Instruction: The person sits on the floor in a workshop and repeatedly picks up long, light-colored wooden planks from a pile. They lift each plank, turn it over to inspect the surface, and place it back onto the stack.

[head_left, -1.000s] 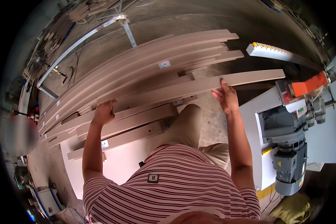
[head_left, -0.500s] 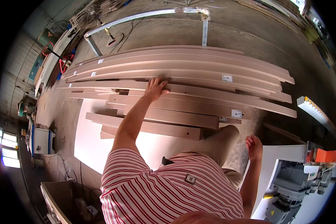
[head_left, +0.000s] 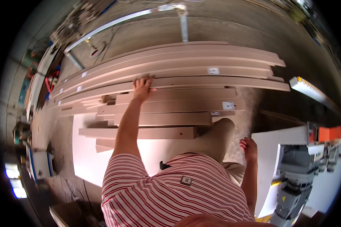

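My left hand (head_left: pixel 142 89) reaches out over a long brown board (head_left: pixel 201 82) and rests on it. Its fingers are spread across the board's upper face, with the thumb pointing right. The board lies along the near side of a stack of long brown boards (head_left: pixel 178 61). Between that stack and my body are several shorter brown boards (head_left: pixel 170 105), and the nearest one (head_left: pixel 151 133) has a small dark hole near its right end. Off to my right side, my right hand (head_left: pixel 248 148) hangs with its fingers loosely curled, and nothing shows in it.
Under the shorter boards lies a white sheet (head_left: pixel 85 151). A machine with a grey motor (head_left: pixel 288 200) stands close on my right, beside a pale panel (head_left: pixel 267 145). Beyond the stack is a metal frame (head_left: pixel 125 20). A long white bar (head_left: pixel 310 92) juts in at right.
The long board under my left hand lies closer against the stack, its right end moved away from me. The whole view has turned slightly. My right hand stays at my side.
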`<action>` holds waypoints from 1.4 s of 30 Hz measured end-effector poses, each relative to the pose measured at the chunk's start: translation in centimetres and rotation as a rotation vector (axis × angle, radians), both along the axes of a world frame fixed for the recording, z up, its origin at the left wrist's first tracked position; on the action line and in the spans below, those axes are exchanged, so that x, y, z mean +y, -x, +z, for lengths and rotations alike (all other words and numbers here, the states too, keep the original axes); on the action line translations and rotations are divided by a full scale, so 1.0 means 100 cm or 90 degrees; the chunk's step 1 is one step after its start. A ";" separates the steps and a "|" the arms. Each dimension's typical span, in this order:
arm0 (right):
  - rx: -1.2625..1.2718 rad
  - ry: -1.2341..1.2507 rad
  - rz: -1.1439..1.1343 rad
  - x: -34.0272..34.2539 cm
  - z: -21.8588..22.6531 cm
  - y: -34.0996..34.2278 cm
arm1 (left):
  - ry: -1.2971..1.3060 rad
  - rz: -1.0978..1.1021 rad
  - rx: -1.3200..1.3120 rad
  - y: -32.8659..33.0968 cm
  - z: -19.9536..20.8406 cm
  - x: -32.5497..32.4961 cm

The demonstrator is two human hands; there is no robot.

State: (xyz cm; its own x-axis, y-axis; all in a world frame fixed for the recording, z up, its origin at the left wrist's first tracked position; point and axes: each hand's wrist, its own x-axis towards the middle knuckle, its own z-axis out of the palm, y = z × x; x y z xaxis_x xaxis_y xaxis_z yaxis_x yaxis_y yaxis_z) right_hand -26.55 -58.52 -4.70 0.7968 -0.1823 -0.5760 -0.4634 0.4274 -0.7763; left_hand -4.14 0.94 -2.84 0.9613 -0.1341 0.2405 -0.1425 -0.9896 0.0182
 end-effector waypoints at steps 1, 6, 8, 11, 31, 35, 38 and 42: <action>0.003 0.015 0.005 0.003 0.003 0.001 | 0.000 -0.003 -0.010 0.001 -0.003 0.004; 0.036 0.070 0.011 0.001 0.006 0.007 | 0.013 -0.037 -0.010 -0.013 0.007 0.007; 0.046 0.080 0.015 -0.002 0.004 0.007 | 0.015 -0.016 0.002 -0.017 0.009 0.007; 0.053 0.078 0.022 -0.005 -0.003 0.007 | 0.042 0.044 -0.080 -0.030 -0.005 0.003; 0.109 0.133 0.071 -0.009 -0.053 0.041 | 0.043 0.084 0.018 -0.032 -0.017 -0.030; 0.123 0.353 0.140 -0.055 -0.114 0.074 | 0.124 -0.029 -0.011 0.014 -0.019 -0.104; 0.041 0.685 0.217 -0.076 -0.145 0.105 | 0.056 -0.042 0.049 0.039 -0.012 -0.130; 0.063 0.780 0.239 -0.081 -0.157 0.147 | 0.043 -0.044 0.070 0.044 -0.015 -0.133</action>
